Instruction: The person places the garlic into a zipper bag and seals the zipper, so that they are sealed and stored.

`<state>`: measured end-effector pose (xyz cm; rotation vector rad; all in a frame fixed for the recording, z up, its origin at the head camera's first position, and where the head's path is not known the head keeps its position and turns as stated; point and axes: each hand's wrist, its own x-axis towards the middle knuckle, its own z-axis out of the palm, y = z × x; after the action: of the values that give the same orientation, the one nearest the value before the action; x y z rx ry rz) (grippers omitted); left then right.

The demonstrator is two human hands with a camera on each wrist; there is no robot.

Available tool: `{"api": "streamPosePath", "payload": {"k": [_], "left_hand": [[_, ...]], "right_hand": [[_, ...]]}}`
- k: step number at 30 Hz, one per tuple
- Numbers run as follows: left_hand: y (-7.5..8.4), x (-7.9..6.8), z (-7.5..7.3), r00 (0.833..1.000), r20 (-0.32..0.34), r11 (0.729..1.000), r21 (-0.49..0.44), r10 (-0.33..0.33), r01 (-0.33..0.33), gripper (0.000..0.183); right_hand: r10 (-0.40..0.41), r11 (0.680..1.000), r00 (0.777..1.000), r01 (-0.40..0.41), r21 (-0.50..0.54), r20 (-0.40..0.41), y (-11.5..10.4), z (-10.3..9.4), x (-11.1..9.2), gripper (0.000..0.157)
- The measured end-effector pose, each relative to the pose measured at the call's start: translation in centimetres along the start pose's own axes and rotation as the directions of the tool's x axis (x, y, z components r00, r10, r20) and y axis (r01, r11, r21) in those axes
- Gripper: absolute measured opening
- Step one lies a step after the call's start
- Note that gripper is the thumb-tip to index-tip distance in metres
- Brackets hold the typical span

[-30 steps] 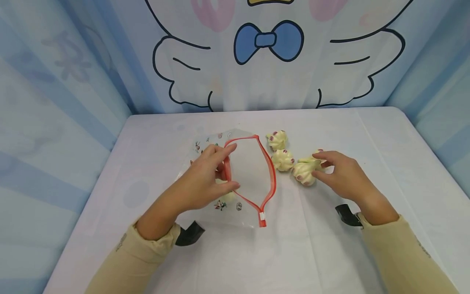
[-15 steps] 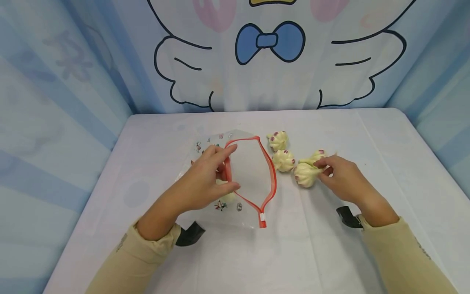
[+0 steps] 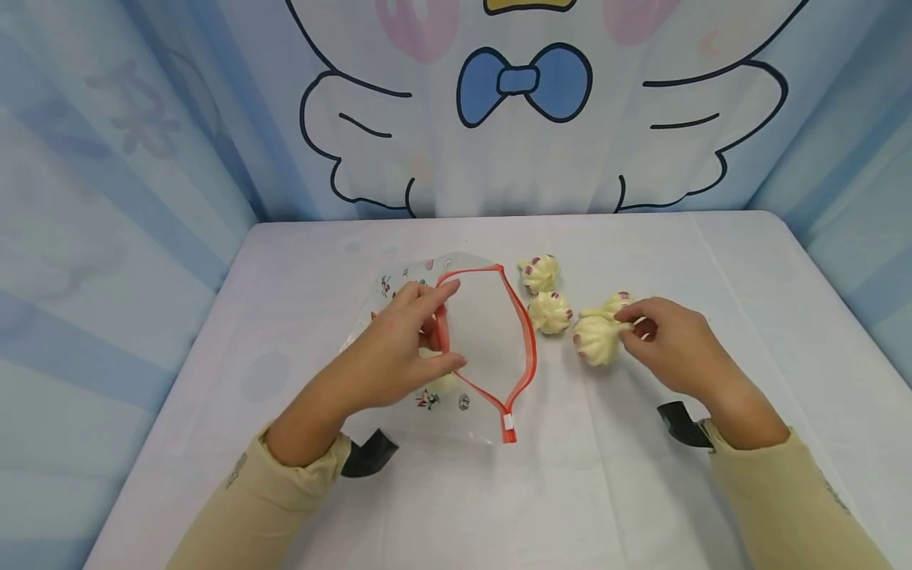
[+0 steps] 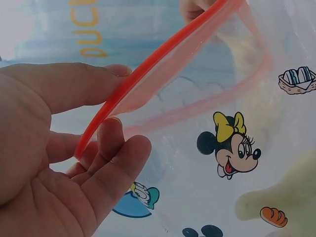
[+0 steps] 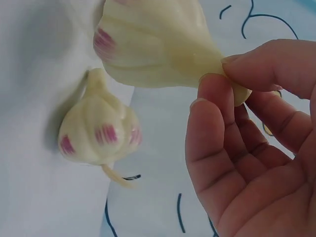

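My left hand point(image 3: 388, 352) holds a clear zip bag point(image 3: 529, 332) by its red-edged mouth, which gapes toward the right. In the left wrist view the red edge point(image 4: 143, 74) lies between thumb and fingers. A pale garlic bulb point(image 4: 296, 192) shows through the printed plastic. With thumb and fingertips, my right hand point(image 3: 673, 348) pinches a garlic bulb point(image 3: 595, 340) by its stem, the round end pointing left. Right behind it sits another garlic bulb point(image 3: 618, 302), also seen below the held one as a purple-marked bulb point(image 5: 101, 131) in the right wrist view.
Two more garlic bulbs, a far one point(image 3: 539, 273) and a nearer one point(image 3: 550, 312), lie close to the bag's right edge. A white cloth covers the table point(image 3: 570, 491). Behind it hangs a cartoon-printed curtain point(image 3: 523, 158).
My right hand's fingers have come together on the garlic bulb's stem, and the bulb has shifted slightly right. My left hand and the bag have stayed put.
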<state>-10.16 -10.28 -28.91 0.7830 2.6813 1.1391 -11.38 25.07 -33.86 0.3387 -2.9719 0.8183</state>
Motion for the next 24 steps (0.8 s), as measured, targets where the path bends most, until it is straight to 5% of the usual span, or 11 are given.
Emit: {"api": "streamPosePath", "payload": {"k": [14, 24], "left_hand": [[0.2, -0.1, 0.0, 1.000, 0.004, 1.000, 0.001, -0.013, 0.013, 0.085], [0.3, 0.0, -0.1, 1.000, 0.004, 1.000, -0.001, -0.013, 0.013, 0.085]], "right_hand": [[-0.208, 0.972, 0.961, 0.224, 0.073, -0.181, -2.5, -0.9, -1.2, 0.021], [-0.314, 0.927, 0.933, 0.341, 0.156, -0.178, -4.7, -0.5, -1.1, 0.026]]}}
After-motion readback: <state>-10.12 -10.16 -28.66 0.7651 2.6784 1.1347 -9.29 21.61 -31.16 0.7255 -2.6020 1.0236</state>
